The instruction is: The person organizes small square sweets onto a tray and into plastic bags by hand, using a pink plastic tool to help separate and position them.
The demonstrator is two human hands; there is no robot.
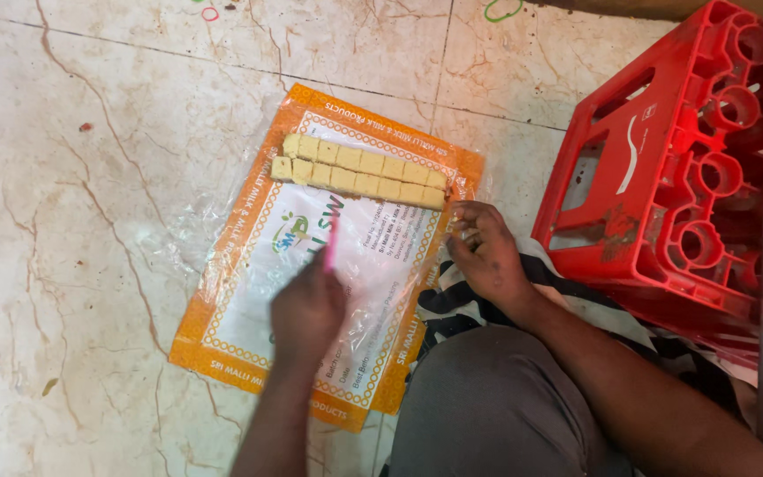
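A flat orange and white printed box lid lies on the tiled floor under clear plastic film. Two rows of pale yellow sweet squares sit along its far edge. My left hand hovers over the middle of the lid, shut on a thin pink stick that points toward the sweets. My right hand rests at the lid's right edge, fingers curled on the plastic film beside the end of the sweet rows.
A red plastic bottle crate lies on its side at the right. My knee in grey cloth and a black and white striped cloth are at the bottom. Cracked marble floor tiles stretch left.
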